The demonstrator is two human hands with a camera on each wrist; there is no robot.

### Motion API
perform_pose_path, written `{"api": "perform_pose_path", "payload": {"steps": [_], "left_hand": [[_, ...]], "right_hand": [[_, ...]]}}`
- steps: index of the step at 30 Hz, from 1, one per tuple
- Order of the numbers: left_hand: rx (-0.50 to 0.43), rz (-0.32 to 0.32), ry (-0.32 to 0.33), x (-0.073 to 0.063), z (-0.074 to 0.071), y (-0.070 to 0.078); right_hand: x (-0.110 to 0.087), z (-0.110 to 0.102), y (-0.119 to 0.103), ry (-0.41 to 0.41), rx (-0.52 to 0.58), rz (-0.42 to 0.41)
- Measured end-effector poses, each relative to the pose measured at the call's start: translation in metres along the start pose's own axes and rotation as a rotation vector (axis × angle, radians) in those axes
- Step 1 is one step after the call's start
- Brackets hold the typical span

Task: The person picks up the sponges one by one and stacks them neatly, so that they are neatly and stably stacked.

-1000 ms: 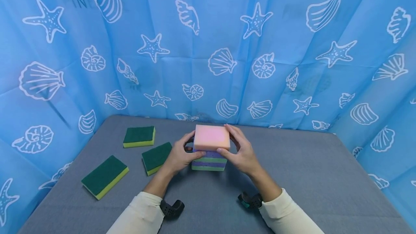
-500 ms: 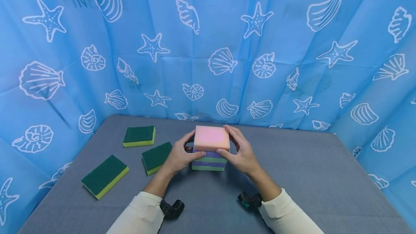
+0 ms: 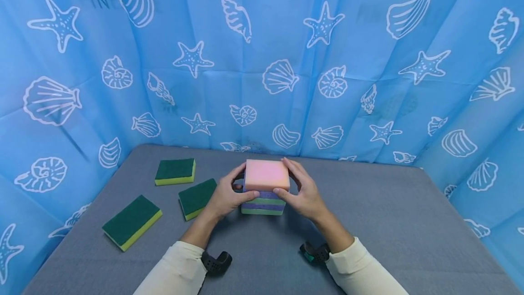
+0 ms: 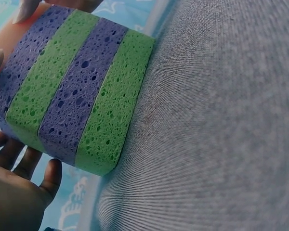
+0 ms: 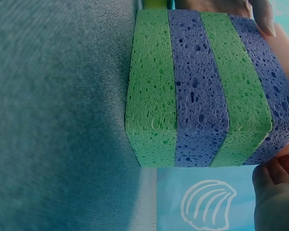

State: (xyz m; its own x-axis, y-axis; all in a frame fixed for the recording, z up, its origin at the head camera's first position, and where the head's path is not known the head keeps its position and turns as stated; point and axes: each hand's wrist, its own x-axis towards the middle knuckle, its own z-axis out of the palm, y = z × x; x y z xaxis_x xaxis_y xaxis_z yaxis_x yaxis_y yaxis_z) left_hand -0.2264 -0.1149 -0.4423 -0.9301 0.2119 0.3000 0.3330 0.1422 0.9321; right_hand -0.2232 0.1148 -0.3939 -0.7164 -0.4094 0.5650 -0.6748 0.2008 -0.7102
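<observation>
A pale pink-orange sponge (image 3: 267, 175) lies flat on top of a stack of sponges in the middle of the table. Beneath it, purple and green layers alternate, with a green sponge (image 4: 116, 96) at the bottom and a purple sponge (image 5: 195, 96) just above that one. My left hand (image 3: 224, 195) holds the pink sponge's left side, thumb at the front edge. On the opposite side my right hand (image 3: 306, 197) grips it, thumb at the front right corner and fingers reaching along the right side. The layers' edges look closely lined up in both wrist views.
To the left lie three green-and-yellow scouring sponges: one at the back (image 3: 175, 170), one beside my left forearm (image 3: 197, 198), and one nearer the front (image 3: 132, 222). A grey cloth covers the table (image 3: 389, 222). Behind it hangs a blue shell-print curtain (image 3: 262, 58).
The pink sponge's far edge sits very slightly lower between my hands. Both hands and the lower stack stay practically where they were.
</observation>
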Motion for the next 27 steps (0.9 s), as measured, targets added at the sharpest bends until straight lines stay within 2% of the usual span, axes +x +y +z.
{"api": "perform_pose_path", "payload": {"steps": [8, 12, 19, 27], "left_hand": [[0.002, 0.003, 0.018, -0.0002, 0.0008, -0.0033], [-0.007, -0.014, 0.014, 0.0002, 0.0006, -0.002], [-0.006, -0.044, 0.002, 0.0026, 0.0012, -0.0009], [-0.008, -0.009, 0.007, 0.0011, -0.0008, -0.0024]], "right_hand": [[-0.0001, 0.0004, -0.0017, 0.001, 0.008, 0.006], [-0.0003, -0.0001, -0.0026, 0.011, 0.054, 0.017], [-0.0008, 0.0005, 0.0014, 0.032, 0.045, 0.036], [-0.0011, 0.0015, 0.003, 0.035, 0.047, 0.053]]}}
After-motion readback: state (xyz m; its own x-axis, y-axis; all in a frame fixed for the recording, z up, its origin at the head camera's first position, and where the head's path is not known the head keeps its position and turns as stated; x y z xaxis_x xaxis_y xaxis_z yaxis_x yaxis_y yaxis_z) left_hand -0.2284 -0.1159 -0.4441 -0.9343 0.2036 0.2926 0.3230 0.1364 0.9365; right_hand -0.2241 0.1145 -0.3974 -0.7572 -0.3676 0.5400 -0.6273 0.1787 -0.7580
